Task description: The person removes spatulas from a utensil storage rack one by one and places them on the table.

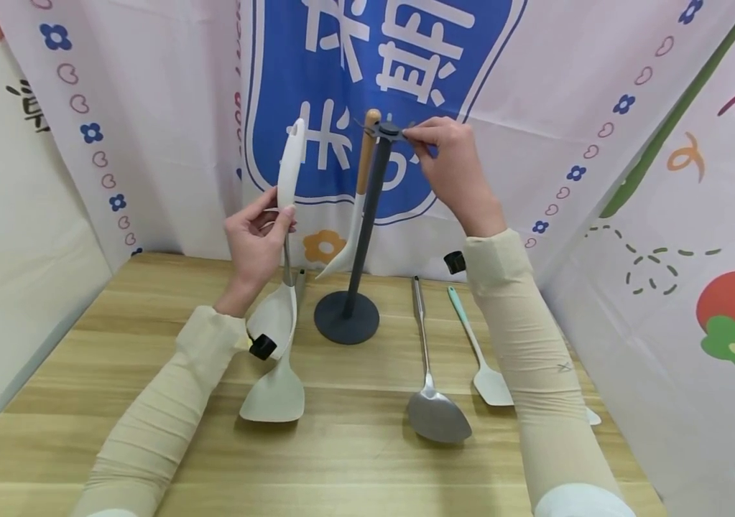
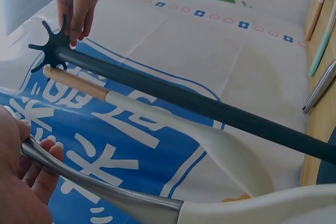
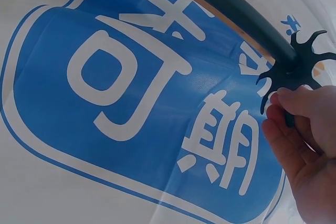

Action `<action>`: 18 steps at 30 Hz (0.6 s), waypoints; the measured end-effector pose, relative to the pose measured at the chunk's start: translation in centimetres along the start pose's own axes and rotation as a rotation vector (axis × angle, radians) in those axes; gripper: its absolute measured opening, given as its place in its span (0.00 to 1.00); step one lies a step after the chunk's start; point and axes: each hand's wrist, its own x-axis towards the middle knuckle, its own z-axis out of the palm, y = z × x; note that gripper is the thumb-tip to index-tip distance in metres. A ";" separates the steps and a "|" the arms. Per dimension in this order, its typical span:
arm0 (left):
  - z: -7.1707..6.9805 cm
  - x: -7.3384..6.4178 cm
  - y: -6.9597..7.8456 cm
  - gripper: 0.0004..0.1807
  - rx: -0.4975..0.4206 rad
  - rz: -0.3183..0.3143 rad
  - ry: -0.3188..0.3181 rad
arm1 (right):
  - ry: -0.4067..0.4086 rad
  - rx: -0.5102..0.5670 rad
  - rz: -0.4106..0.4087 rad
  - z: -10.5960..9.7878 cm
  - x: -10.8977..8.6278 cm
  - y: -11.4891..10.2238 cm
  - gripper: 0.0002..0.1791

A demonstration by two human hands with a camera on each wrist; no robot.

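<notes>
My left hand (image 1: 257, 233) holds a pale spatula (image 1: 276, 395) by its white handle, low down near the metal neck. The spatula stands upright, head down, left of a dark utensil stand (image 1: 370, 208). With thumb and fingers, my right hand (image 1: 451, 161) pinches one of the hooks at the stand's top. A wooden-handled utensil (image 1: 366, 165) with a white head hangs from another hook, on the stand's left side. In the right wrist view the star-shaped hook ring (image 3: 294, 69) shows next to the right fingertips (image 3: 283, 95).
Behind the held spatula lies another pale utensil (image 1: 269, 316), partly hidden. Right of the stand base (image 1: 346, 319) lie a metal wok turner (image 1: 438, 416) and a mint-handled white spatula (image 1: 493, 388). A white tip (image 1: 593, 416) shows beyond the right forearm. Printed cloth hangs behind the wooden table (image 1: 354, 467).
</notes>
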 end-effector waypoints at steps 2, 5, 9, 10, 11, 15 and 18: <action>-0.5 0.0 0.1 0.21 0.009 0.000 0.008 | 0.003 0.000 -0.001 0.1 0.1 0.0 0.13; -1.0 -0.1 0.2 0.20 0.017 -0.007 0.019 | 0.010 0.000 -0.008 0.2 0.1 0.1 0.13; -1.4 -0.3 0.3 0.19 0.015 -0.018 0.029 | 0.019 0.002 -0.008 0.1 0.1 0.1 0.12; -1.6 -0.4 0.3 0.19 0.015 -0.017 0.030 | 0.020 0.004 -0.007 0.1 0.1 0.0 0.12; -1.6 -0.4 0.3 0.19 0.014 -0.019 0.033 | 0.019 0.004 -0.005 0.1 0.1 0.0 0.12; -2.1 -0.6 0.3 0.19 0.023 -0.016 0.043 | 0.009 0.003 0.005 0.0 0.1 -0.1 0.12; -2.6 -0.6 0.4 0.20 0.039 -0.013 0.041 | 0.014 -0.002 0.000 0.0 0.1 0.0 0.12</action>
